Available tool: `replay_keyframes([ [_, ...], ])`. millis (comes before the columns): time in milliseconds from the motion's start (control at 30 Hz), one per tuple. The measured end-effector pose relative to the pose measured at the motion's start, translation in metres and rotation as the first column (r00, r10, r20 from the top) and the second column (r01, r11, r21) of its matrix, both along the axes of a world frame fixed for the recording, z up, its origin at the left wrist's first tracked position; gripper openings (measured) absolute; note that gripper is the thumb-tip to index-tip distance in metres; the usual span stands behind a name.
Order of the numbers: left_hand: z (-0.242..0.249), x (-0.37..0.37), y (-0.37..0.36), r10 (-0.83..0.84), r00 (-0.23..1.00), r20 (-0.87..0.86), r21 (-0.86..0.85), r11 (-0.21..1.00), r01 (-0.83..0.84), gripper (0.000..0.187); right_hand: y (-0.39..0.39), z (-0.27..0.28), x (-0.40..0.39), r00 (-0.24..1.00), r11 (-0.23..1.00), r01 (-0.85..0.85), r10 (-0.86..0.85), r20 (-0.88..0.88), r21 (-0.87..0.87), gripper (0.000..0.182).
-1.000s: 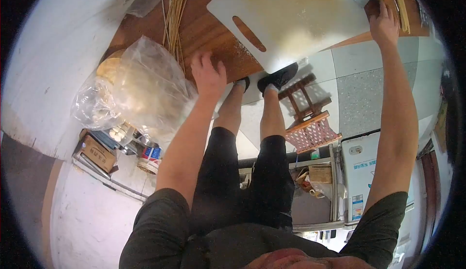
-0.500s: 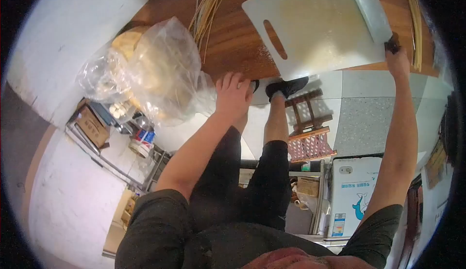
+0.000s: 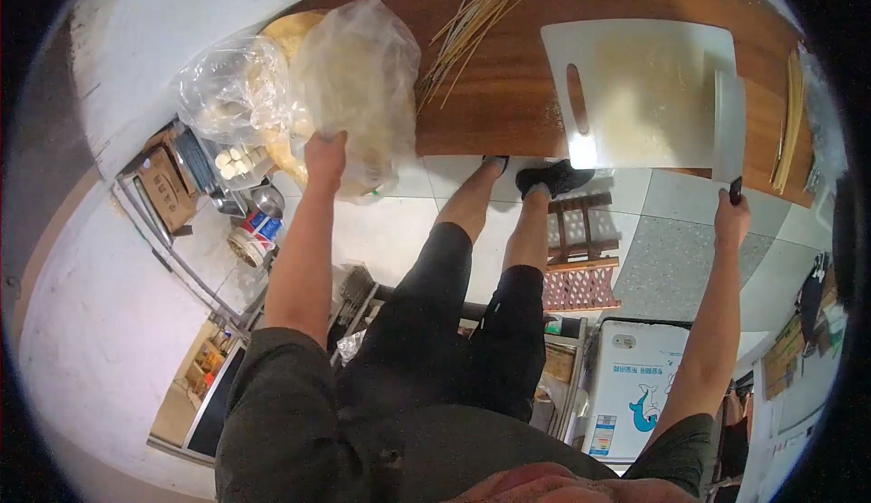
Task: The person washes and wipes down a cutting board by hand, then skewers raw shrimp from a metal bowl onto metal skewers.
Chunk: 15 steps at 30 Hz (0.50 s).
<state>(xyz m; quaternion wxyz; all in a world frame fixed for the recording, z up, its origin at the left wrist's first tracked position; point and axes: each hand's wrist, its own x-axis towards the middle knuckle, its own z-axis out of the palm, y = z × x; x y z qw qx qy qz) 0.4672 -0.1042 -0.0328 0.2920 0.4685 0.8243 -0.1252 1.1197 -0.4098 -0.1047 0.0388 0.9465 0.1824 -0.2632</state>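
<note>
My left hand (image 3: 327, 156) is closed at the lower part of a clear plastic bag (image 3: 356, 86), its fingers pinching the plastic. Behind this bag a round, tan wooden board (image 3: 292, 33) shows in part. My right hand (image 3: 731, 218) grips the dark handle of a cleaver (image 3: 729, 126), whose broad blade lies along the right edge of a white cutting board (image 3: 649, 95). The board rests on the brown wooden table (image 3: 490, 126), with a slot at its left side.
Thin sticks (image 3: 481, 27) lie on the table between bag and board. More sticks (image 3: 789, 126) lie at the right. A second plastic bag (image 3: 231, 86) is at the left. Below are a wooden stool (image 3: 581, 281), a white box (image 3: 635, 385) and a shelf with a carton (image 3: 163, 190).
My left hand has moved left from the table edge onto the plastic bag. My right hand and the cleaver have come lower in view. The camera view has shifted.
</note>
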Motion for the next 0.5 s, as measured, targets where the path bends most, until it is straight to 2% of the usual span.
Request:
replay_keyframes([
  [33, 0.009, -0.001, 0.004, 0.174, 0.955, 0.238, 0.035, 0.982, -0.187, 0.035, -0.006, 0.008, -0.001, 1.0, 1.0, 0.025, -0.025, -0.011, -0.009, 0.045],
  [67, 0.02, -0.003, 0.007, 0.322, 0.826, 0.462, 0.02, 0.928, -0.373, 0.021, -0.01, 0.017, -0.002, 0.999, 0.999, 0.037, -0.037, 0.0, -0.014, 0.045],
  [100, 0.023, -0.016, 0.014, 0.534, 0.575, 0.62, -0.089, 0.776, -0.624, 0.013, -0.012, 0.031, -0.007, 0.999, 0.998, 0.052, -0.051, 0.01, -0.023, 0.045],
  [167, 0.065, 0.008, 0.031, 0.481, 0.104, 0.87, -0.29, 0.671, -0.682, 0.012, -0.017, 0.056, -0.02, 0.994, 0.995, 0.101, -0.101, 0.028, -0.005, 0.044],
  [200, 0.082, 0.016, 0.051, 0.433, -0.079, 0.898, -0.382, 0.678, -0.628, 0.016, -0.022, 0.068, -0.026, 0.991, 0.992, 0.128, -0.128, 0.037, 0.018, 0.043],
  [233, 0.086, 0.026, 0.071, 0.328, -0.122, 0.937, -0.32, 0.664, -0.676, 0.019, -0.026, 0.082, -0.031, 0.987, 0.988, 0.15, -0.152, 0.048, 0.037, 0.043],
  [267, 0.095, 0.06, 0.092, 0.268, 0.047, 0.962, -0.129, 0.604, -0.786, 0.024, -0.028, 0.097, -0.038, 0.981, 0.98, 0.194, -0.195, 0.011, 0.053, 0.04],
  [300, 0.096, 0.089, 0.111, 0.216, 0.043, 0.975, -0.082, 0.538, -0.839, 0.034, -0.05, 0.098, -0.039, 0.967, 0.963, 0.255, -0.253, -0.031, 0.086, 0.039],
  [333, 0.079, 0.094, 0.129, 0.156, -0.108, 0.982, -0.184, 0.632, -0.753, 0.042, -0.067, 0.099, -0.038, 0.947, 0.939, 0.319, -0.312, -0.073, 0.125, 0.037],
  [367, 0.06, 0.105, 0.141, 0.288, -0.226, 0.93, -0.365, 0.665, -0.652, 0.051, -0.062, 0.117, -0.05, 0.921, 0.915, 0.389, -0.383, -0.072, 0.107, 0.034],
  [400, 0.023, 0.108, 0.147, 0.33, 0.139, 0.934, -0.195, 0.793, -0.577, 0.06, -0.053, 0.134, -0.068, 0.89, 0.886, 0.454, -0.449, -0.074, 0.092, 0.031],
  [433, -0.004, 0.122, 0.15, 0.332, 0.515, 0.79, -0.093, 0.896, -0.435, 0.069, -0.055, 0.143, -0.078, 0.855, 0.851, 0.518, -0.512, -0.088, 0.087, 0.027],
  [467, 0.005, 0.138, 0.149, 0.242, 0.664, 0.707, -0.092, 0.963, -0.252, 0.069, -0.061, 0.153, -0.09, 0.803, 0.785, 0.595, -0.574, -0.16, 0.174, 0.024],
  [500, 0.025, 0.16, 0.156, 0.119, 0.779, 0.615, -0.117, 0.991, -0.059, 0.069, -0.069, 0.161, -0.098, 0.802, 0.784, 0.595, -0.567, -0.188, 0.176, 0.024],
])
